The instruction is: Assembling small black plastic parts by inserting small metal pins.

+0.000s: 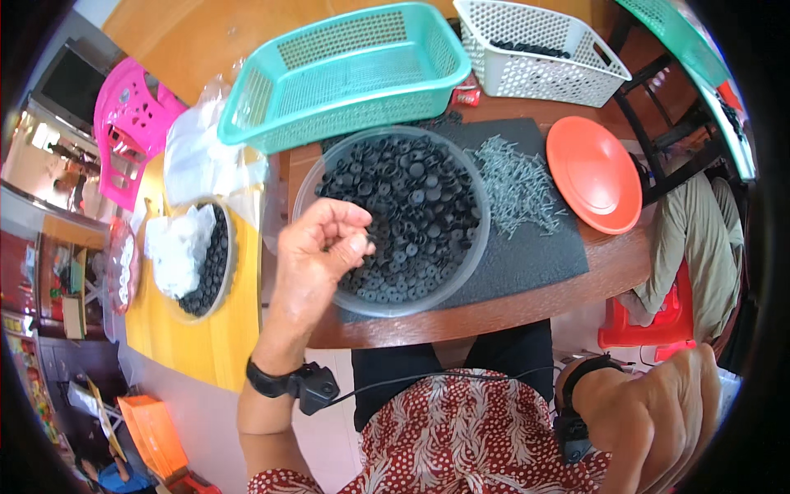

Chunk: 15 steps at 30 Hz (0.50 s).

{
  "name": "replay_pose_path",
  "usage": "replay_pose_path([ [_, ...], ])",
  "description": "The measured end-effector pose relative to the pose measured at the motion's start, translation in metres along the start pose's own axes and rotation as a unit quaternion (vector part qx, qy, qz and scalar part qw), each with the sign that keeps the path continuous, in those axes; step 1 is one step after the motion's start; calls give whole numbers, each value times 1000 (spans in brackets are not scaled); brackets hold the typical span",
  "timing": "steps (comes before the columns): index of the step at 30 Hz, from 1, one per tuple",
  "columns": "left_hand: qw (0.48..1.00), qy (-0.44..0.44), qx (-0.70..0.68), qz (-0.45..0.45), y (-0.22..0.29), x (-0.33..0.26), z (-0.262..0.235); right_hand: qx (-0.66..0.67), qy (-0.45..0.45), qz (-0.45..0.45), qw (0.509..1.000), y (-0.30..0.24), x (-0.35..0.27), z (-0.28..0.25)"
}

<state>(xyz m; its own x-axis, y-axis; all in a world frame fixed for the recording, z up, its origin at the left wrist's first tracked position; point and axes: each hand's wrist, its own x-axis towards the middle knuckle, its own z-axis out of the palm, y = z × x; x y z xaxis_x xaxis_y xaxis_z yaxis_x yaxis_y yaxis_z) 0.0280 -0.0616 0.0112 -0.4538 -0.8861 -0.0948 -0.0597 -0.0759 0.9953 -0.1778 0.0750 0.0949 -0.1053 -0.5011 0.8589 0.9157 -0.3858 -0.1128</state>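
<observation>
My left hand (319, 244) is over the left side of a round clear tub (475, 272) full of small black plastic caps and washers (411, 193). Its thumb and fingers are pinched together, with a small black piece partly showing at the tips. Away to the lower right, my right hand (658, 416) is raised off the table beside my body. I see mostly its back, with the fingers curled in; whatever they may hold is hidden. To the right of the tub, a pile of silver screws (518, 185) lies on a dark mat (535, 267).
Behind the tub stand a green basket (346, 115) and a white basket (551, 78) with black parts. An orange-red plate (592, 174) is at the right. On the yellow table (148, 337) sits another tub with black pieces and a plastic bag (179, 251). Someone's trousered leg (691, 235) is nearby.
</observation>
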Motion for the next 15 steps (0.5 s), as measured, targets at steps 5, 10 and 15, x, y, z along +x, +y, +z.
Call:
replay_pose_path([
  [5,988,53,118,86,34,59,-1,11,-20,-54,998,-13,-7,8],
  [10,960,100,232,122,19,123,-12,39,-58,-53,996,-18,-10,7],
  [15,867,163,424,203,8,150,-11,42,-2,-95,995,-22,-18,8],
])
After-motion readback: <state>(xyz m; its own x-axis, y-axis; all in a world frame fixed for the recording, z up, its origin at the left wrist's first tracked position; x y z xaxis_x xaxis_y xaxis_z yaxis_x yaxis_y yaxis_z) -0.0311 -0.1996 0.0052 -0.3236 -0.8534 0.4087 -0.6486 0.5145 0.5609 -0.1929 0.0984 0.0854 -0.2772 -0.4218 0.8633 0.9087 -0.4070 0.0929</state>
